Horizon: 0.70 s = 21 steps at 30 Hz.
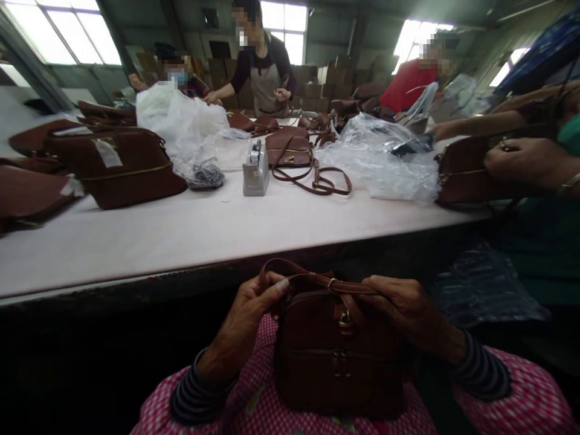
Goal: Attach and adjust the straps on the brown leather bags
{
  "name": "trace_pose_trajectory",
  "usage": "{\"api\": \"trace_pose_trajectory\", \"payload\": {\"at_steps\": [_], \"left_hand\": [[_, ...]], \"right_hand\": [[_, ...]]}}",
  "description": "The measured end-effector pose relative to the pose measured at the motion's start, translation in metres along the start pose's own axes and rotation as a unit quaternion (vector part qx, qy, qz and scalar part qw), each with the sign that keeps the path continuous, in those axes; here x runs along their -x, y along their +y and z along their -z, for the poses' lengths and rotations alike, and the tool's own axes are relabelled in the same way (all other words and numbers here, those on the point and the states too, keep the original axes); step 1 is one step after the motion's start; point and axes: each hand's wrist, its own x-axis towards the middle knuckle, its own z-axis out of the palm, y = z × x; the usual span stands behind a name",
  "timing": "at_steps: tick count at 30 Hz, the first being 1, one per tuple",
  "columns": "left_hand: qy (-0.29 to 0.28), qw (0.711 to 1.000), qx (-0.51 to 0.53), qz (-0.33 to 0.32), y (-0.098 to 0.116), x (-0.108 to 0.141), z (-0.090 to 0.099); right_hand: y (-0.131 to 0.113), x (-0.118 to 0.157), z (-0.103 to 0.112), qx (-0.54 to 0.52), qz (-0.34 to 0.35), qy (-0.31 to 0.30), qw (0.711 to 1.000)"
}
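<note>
A dark brown handbag (312,368) rests upright on my lap, below the table's front edge. It has a gold padlock charm (347,323) at the top and paired zip pulls on its front. Over the bag's top runs a brown strap (317,279) with a small metal ring. My left hand (254,308) pinches the strap near a loop, thumb on top. On the other side my right hand (403,302) is closed around the strap's right part, its fingertips partly hidden behind the strap and bag.
On the white table (181,241) stand a grey tape dispenser (256,175), a brown bag with a long strap (290,147) and clear plastic bags (380,160). More brown bags (118,175) lie left. A co-worker's hand (521,163) holds another bag at right; other people stand behind the table.
</note>
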Motion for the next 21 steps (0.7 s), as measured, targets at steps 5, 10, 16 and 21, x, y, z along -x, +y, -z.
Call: {"api": "trace_pose_trajectory", "payload": {"at_steps": [5, 10, 16, 21], "left_hand": [[-0.011, 0.999, -0.028, -0.018, 0.01, 0.006, -0.007], [-0.01, 0.999, -0.049, -0.022, 0.014, 0.007, -0.015], [-0.01, 0.998, -0.056, -0.027, 0.013, 0.005, -0.022], [0.0, 0.998, -0.063, -0.025, 0.013, 0.006, -0.026]], "right_hand": [[0.002, 0.005, 0.005, -0.032, 0.017, 0.014, 0.999], [-0.003, 0.004, 0.016, -0.085, 0.0, -0.011, 0.996], [-0.016, -0.006, 0.028, -0.098, -0.014, -0.023, 0.995], [-0.038, -0.02, 0.041, -0.147, -0.074, -0.059, 0.985]]}}
